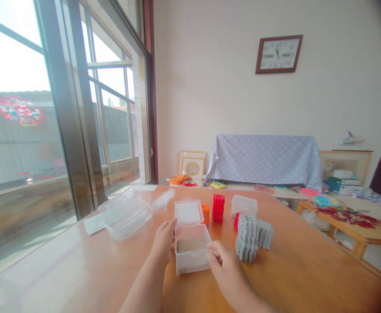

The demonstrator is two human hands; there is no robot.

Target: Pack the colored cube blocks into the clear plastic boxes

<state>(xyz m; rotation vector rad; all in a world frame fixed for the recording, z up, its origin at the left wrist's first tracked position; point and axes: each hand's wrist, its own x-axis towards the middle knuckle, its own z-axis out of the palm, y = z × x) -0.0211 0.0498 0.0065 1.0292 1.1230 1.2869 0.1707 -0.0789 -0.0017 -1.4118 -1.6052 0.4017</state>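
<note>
Fingers nearly closed, left hand and right hand gripping opposite sides of translucent rectangular plastic box, likely steadying it.

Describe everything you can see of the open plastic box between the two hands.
The plastic box is whitish and translucent, roughly rectangular, with a small tab at the front. It stands upright on the wooden table. Its lid is open, tilted back on the far side and apparently hinged there. Something brownish shows inside; whether contents or the table showing through, I cannot tell. The left hand is at its far left corner; the right hand holds its right side.
</note>
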